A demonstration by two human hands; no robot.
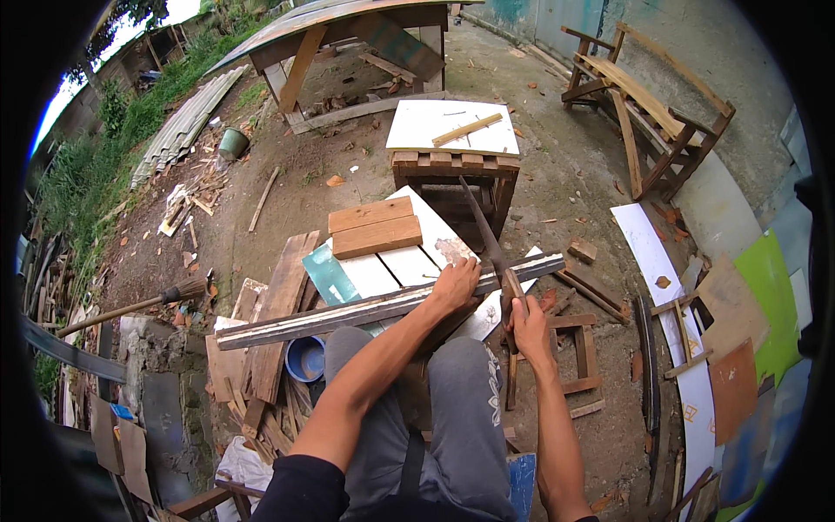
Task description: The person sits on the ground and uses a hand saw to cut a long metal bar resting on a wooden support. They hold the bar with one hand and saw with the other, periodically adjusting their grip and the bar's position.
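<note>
A long, narrow length of wood (348,315), dark grey with a white stripe, lies slantwise across in front of me, over my lap. My left hand (456,285) grips it near its right end, the fingers closed over its far edge. In my right hand (529,326) is the handle of a handsaw (484,222), held just right of my left hand. The saw's blade points away from me and crosses the wood near that end. Beyond my left hand, two short brown wooden blocks (376,237) sit on white boards (396,271).
A slatted wooden stool (457,163) bears a white panel (417,130) and thin sticks. Loose planks (283,300) and a blue bucket (305,358) lie left; a wooden frame (587,352) lies right. Farther off stand a bench (639,87) and a broom (130,317).
</note>
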